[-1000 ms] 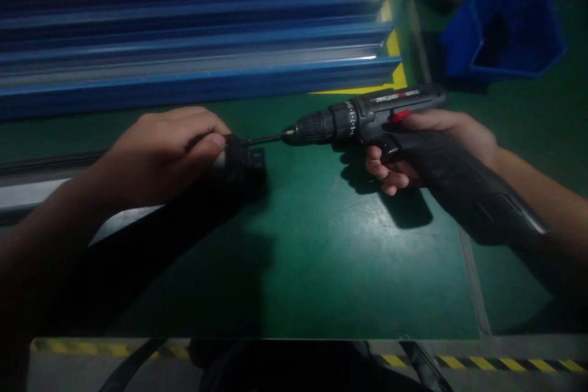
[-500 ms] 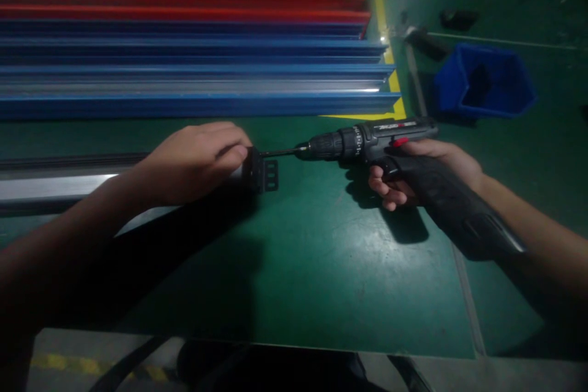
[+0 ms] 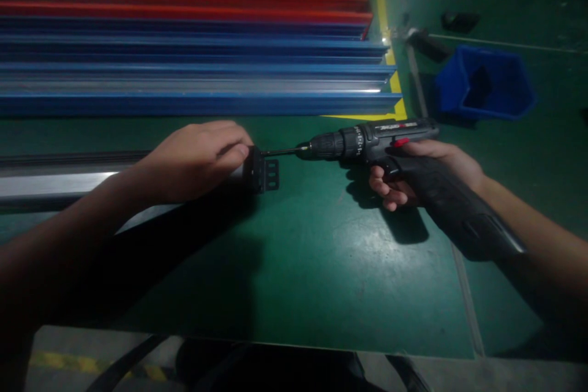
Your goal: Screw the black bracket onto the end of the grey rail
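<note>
My right hand (image 3: 413,174) is wrapped round the grip of a black cordless drill (image 3: 381,141) with a red switch. The drill points left, and its long thin bit (image 3: 280,152) meets the end of a long silver and black metal profile (image 3: 59,184). My left hand (image 3: 202,159) is closed over that end of the profile, thumb and fingers against a black end cap (image 3: 252,168). A small black bracket with slots (image 3: 272,174) sticks out from the cap. The bit's tip and any screw there are too small to make out.
Behind my hands lie several long blue profiles (image 3: 229,104) and red profiles (image 3: 184,12), side by side. Yellow tape (image 3: 381,6) marks the green table top (image 3: 321,275). A blue bin (image 3: 487,82) stands at the right, near a small dark object (image 3: 460,21).
Almost nothing differs. Both hands, the drill and the profile hold their places, with the bit still against the end cap; the view has shifted very slightly.
</note>
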Demonstrator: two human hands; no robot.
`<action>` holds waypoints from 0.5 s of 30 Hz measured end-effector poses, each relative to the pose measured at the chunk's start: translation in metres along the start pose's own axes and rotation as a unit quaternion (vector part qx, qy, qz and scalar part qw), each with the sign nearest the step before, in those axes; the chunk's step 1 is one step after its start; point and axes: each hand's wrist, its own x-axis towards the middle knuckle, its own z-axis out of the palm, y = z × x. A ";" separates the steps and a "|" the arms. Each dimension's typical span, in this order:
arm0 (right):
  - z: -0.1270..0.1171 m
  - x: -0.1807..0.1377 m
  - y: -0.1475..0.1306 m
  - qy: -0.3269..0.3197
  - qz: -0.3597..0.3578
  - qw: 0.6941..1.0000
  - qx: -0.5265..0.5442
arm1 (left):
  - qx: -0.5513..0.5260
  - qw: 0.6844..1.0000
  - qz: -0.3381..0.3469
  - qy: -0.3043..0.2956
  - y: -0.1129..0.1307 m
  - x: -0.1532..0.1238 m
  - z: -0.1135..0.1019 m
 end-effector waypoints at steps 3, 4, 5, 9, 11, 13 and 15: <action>0.001 -0.001 -0.001 0.009 0.001 1.000 0.000 | -0.004 1.000 0.000 0.001 0.000 0.000 0.000; 0.001 -0.001 -0.001 0.015 0.003 1.000 0.000 | -0.005 1.000 0.000 0.001 0.000 0.000 0.000; 0.001 -0.001 -0.001 0.024 0.005 1.000 -0.002 | -0.005 1.000 0.000 0.001 0.000 0.000 0.000; 0.004 -0.002 -0.002 0.072 0.004 0.997 -0.018 | -0.006 1.000 0.003 -0.002 -0.001 0.001 0.001; 0.006 -0.001 -0.002 0.084 0.002 0.996 -0.024 | -0.005 1.000 0.005 -0.002 -0.001 0.000 0.000; 0.007 -0.001 -0.002 0.079 0.002 0.997 -0.022 | -0.003 1.000 0.009 -0.001 -0.001 0.000 0.000; 0.006 -0.001 -0.002 0.070 0.004 0.997 -0.018 | 0.000 1.000 0.010 0.001 -0.001 0.000 0.000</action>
